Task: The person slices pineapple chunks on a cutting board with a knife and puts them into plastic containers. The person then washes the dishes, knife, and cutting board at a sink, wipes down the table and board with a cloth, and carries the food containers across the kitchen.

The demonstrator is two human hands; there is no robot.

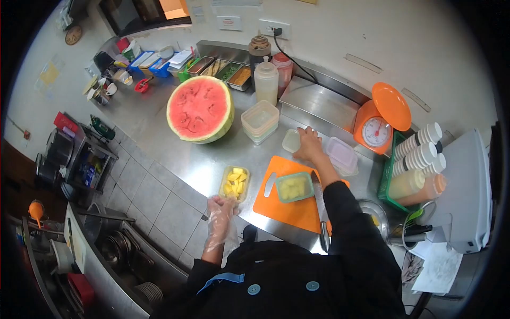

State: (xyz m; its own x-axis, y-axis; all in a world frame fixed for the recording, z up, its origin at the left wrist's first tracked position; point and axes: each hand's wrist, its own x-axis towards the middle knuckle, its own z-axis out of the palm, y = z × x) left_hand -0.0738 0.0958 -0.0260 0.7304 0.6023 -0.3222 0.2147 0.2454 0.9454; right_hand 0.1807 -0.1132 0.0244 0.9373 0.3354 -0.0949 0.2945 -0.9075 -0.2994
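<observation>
At the front edge of the tabletop (154, 165), the left hand (219, 206) (in a clear plastic glove) has its fingers bunched, the grip narrow, at the near end of a tub of yellow fruit (235, 184). The right hand (309, 144) reaches farther back, fingers bent at the side of a pale lid (291, 141); I cannot tell whether its grip is closed. Between it and the front edge, a tub of pale fruit (295, 187) sits on the orange board (280, 206).

Pale wall (329, 32), grey tiled floor (159, 210)
</observation>
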